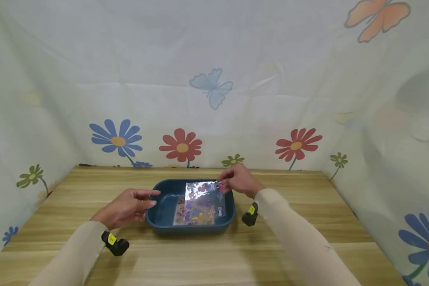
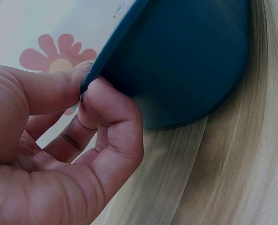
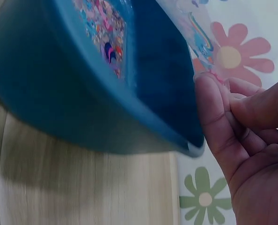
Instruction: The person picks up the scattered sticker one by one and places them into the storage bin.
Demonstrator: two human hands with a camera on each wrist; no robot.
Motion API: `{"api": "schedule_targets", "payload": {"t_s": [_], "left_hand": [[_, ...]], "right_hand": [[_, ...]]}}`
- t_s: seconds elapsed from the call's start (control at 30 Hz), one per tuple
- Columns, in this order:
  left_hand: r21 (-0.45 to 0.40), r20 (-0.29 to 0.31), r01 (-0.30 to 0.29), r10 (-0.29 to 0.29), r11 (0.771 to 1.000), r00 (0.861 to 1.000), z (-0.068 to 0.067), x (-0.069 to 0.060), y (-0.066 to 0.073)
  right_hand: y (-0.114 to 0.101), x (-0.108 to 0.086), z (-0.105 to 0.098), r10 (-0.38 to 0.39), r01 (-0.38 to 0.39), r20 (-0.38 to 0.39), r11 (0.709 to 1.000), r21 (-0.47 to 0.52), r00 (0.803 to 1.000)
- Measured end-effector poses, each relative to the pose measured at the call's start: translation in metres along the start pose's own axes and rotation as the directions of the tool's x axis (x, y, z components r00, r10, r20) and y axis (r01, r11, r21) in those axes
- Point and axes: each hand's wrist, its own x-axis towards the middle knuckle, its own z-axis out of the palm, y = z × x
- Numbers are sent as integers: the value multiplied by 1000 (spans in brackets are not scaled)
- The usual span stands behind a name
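Observation:
A dark blue plastic basin (image 1: 189, 230) stands on the wooden table, its long side toward me. My left hand (image 1: 128, 206) is at its left end; in the left wrist view the thumb and a bent finger (image 2: 118, 105) pinch the rim. With thumb and fingertips my right hand (image 1: 239, 179) pinches the upper right corner of a clear, shiny sticker sheet (image 1: 200, 194) with colourful cartoon figures, above the basin's far right rim. Beneath it, inside the basin, lies another patterned sheet (image 1: 180, 216), partly covered. In the right wrist view, that sheet (image 3: 106, 33) shows dense small prints.
The wooden table (image 1: 186, 258) reaches back to a white cloth (image 1: 150, 107) printed with flowers and butterflies, which hangs behind and at both sides. A small black camera with a yellow label (image 1: 250, 215) sits on my right wrist, and a similar one (image 1: 116, 244) on my left.

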Motion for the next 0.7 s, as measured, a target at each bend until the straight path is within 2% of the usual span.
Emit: {"api": "schedule_targets", "payload": {"t_s": [0.17,0.7], "left_hand": [[-5,7,3,-3,1000,1000,-1,1,1],[-20,23,-16,16,1000,1000,-1,-2,1]], "right_hand": [[-4,5,8,1,-2,31,1000,17,1000],[-9,10,22,12,-11,37,999,-34,999]]}}
